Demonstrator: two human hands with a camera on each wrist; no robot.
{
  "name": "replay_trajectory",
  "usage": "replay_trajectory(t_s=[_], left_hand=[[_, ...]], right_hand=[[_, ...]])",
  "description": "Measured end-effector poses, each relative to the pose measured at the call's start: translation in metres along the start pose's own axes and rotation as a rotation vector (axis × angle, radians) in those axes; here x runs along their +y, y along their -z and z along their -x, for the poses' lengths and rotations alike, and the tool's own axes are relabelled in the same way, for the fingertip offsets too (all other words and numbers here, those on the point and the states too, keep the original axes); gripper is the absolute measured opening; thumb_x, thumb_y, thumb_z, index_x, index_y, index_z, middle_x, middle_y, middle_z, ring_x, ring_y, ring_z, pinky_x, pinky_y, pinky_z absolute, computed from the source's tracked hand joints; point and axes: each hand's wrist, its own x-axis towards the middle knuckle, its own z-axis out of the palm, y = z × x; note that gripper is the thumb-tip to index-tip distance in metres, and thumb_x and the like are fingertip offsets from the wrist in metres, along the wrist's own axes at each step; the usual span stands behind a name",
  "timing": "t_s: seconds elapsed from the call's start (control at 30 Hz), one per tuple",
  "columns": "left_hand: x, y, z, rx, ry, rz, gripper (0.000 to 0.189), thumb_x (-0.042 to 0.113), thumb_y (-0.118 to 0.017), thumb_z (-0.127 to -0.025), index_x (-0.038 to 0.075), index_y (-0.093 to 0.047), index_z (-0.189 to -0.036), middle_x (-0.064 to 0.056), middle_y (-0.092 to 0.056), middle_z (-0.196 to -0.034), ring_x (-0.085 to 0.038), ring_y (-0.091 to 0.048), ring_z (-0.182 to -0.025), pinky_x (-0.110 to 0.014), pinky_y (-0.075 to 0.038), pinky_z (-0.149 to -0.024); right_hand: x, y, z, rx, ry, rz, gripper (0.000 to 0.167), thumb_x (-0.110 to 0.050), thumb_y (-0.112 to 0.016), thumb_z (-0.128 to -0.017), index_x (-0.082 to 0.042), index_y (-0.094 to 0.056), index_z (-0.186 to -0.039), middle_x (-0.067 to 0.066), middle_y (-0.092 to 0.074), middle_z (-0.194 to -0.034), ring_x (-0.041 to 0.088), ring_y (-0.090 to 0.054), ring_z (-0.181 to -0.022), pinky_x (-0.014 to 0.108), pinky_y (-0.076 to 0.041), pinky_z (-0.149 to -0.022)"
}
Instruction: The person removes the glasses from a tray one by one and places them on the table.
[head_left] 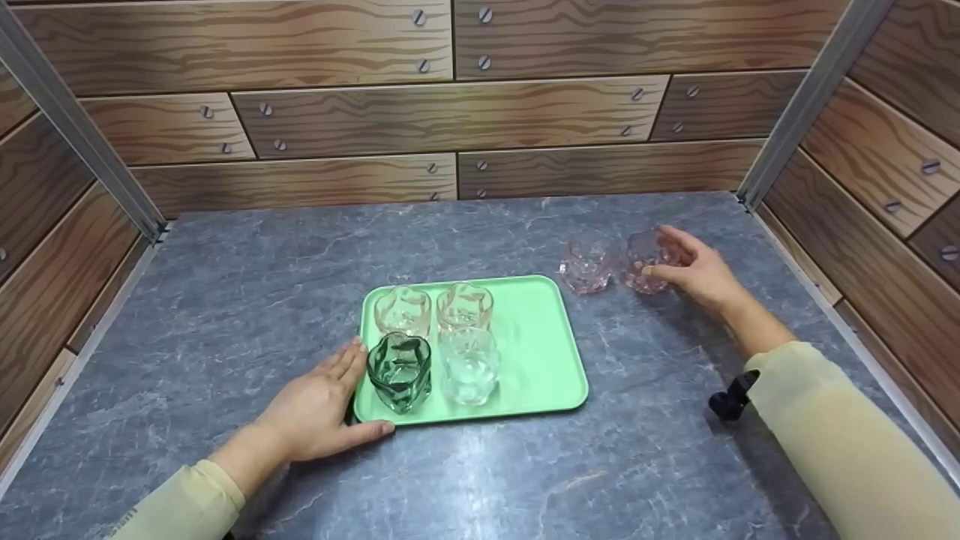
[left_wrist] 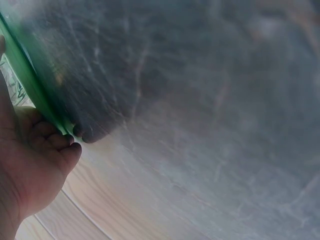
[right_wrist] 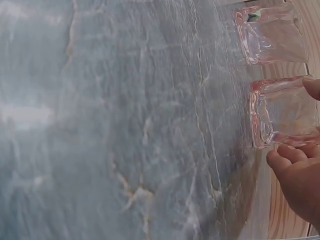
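Observation:
Against the left front corner of a light green tray (head_left: 536,360) rests my left hand (head_left: 315,409), thumb along the front edge and fingers along the left side. Nearest it on the tray stands a dark green glass (head_left: 401,375). My right hand (head_left: 701,274) holds a pink glass (head_left: 641,262) at the back right of the table. In the right wrist view, thumb and fingers lie on opposite sides of this pink glass (right_wrist: 285,112). A second pink glass (head_left: 586,266) stands close to its left.
Also on the tray are a clear glass (head_left: 470,367) and two pale peach-tinted glasses, one at the back left (head_left: 403,311) and one beside it (head_left: 465,307). The grey marbled table (head_left: 487,480) is bounded by wood-patterned walls (head_left: 337,120) behind and at both sides.

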Motion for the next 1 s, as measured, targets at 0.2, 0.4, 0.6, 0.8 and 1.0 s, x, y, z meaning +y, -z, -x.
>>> replay_trajectory(t_s=[0.2,0.4,0.6,0.8,1.0], left_hand=[[0.000,0.000,0.000,0.002,-0.005,0.002,0.118,0.084,-0.049,-0.094,-0.012,-0.031,-0.160,-0.033,-0.030,-0.165,-0.050,-0.036,-0.150,-0.058,-0.037,-0.121],[-0.001,-0.001,-0.001,0.025,-0.020,-0.006,0.116,0.082,-0.052,-0.094,-0.013,-0.034,-0.158,-0.034,-0.034,-0.163,-0.049,-0.038,-0.150,-0.057,-0.037,-0.121],[0.000,0.000,0.000,0.016,-0.019,-0.007,0.117,0.084,-0.050,-0.094,-0.013,-0.033,-0.159,-0.034,-0.033,-0.163,-0.050,-0.038,-0.150,-0.057,-0.037,-0.121],[-0.001,0.000,0.000,0.020,-0.015,-0.010,0.117,0.084,-0.049,-0.094,-0.013,-0.033,-0.159,-0.034,-0.034,-0.163,-0.050,-0.038,-0.150,-0.057,-0.037,-0.121],[0.000,0.000,0.001,0.015,-0.017,-0.012,0.118,0.084,-0.048,-0.094,-0.013,-0.032,-0.159,-0.034,-0.033,-0.163,-0.050,-0.038,-0.149,-0.057,-0.038,-0.121]], right_hand=[[-0.010,0.001,0.005,-0.005,0.031,0.005,0.096,-0.010,-0.075,-0.098,-0.005,-0.013,-0.171,0.026,-0.015,-0.173,0.044,-0.015,-0.159,0.056,-0.017,-0.130],[-0.036,0.001,0.013,0.054,0.134,0.027,0.096,-0.006,-0.079,-0.095,-0.003,-0.019,-0.169,0.023,-0.017,-0.174,0.039,-0.014,-0.161,0.050,-0.013,-0.131],[-0.074,-0.008,0.027,0.097,0.232,0.080,0.091,-0.011,-0.083,-0.093,-0.008,-0.031,-0.168,0.019,-0.030,-0.171,0.036,-0.026,-0.158,0.051,-0.023,-0.129],[-0.115,-0.038,0.044,0.074,0.343,0.020,0.079,-0.006,-0.085,-0.091,-0.003,-0.045,-0.160,0.016,-0.047,-0.162,0.033,-0.043,-0.151,0.042,-0.034,-0.125],[-0.134,-0.069,0.060,-0.012,0.390,-0.011,0.079,-0.005,-0.086,-0.088,-0.003,-0.048,-0.157,0.016,-0.054,-0.157,0.030,-0.051,-0.145,0.035,-0.038,-0.122]])
